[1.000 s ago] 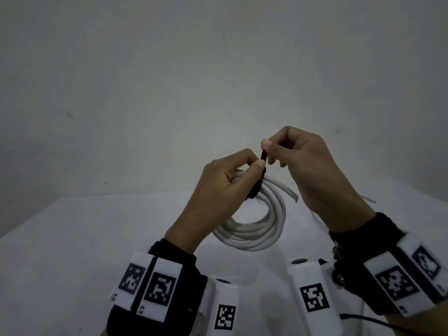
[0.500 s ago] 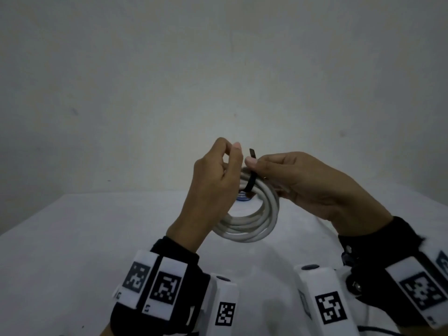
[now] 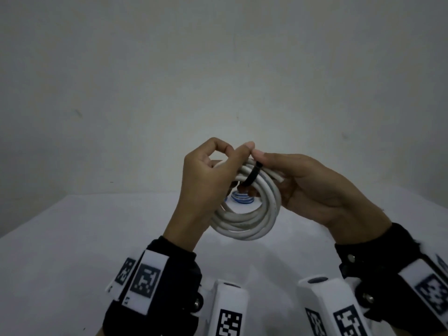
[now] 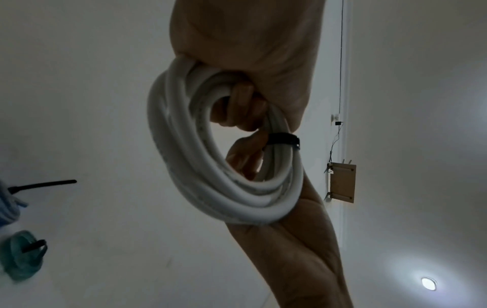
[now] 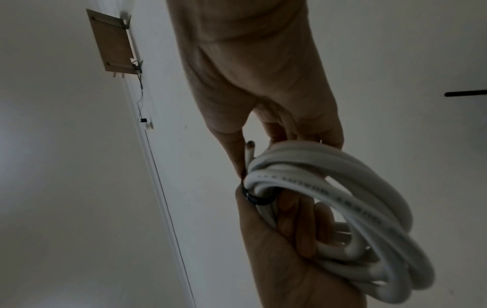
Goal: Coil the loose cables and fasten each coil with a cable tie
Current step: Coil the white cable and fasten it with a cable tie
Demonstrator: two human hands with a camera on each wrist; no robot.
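Observation:
I hold a white cable coil (image 3: 244, 226) upright above the table with both hands. A black cable tie (image 3: 253, 177) is wrapped round its top strands. My left hand (image 3: 238, 152) grips the coil's top left, its fingers (image 4: 242, 104) curled through the ring. My right hand (image 3: 268, 162) pinches the coil just right of the tie, thumb on top and fingers underneath. The left wrist view shows the tie (image 4: 283, 141) closed round the bundle (image 4: 184, 166). In the right wrist view the tie (image 5: 253, 197) sits between both thumbs, and a cut cable end (image 5: 249, 145) sticks up beside it.
A blue tied coil (image 3: 242, 197) lies on the white table (image 3: 97, 238), seen through the ring. The left wrist view shows a teal tied coil (image 4: 23, 256), a pale blue coil (image 4: 8, 204) and a loose black tie (image 4: 42, 185). The wall stands close behind.
The tie's free tail, which my right hand pulled upward and which then stood up, now lies flat round the coil. My right thumb has moved onto the coil, and both hands have closed together.

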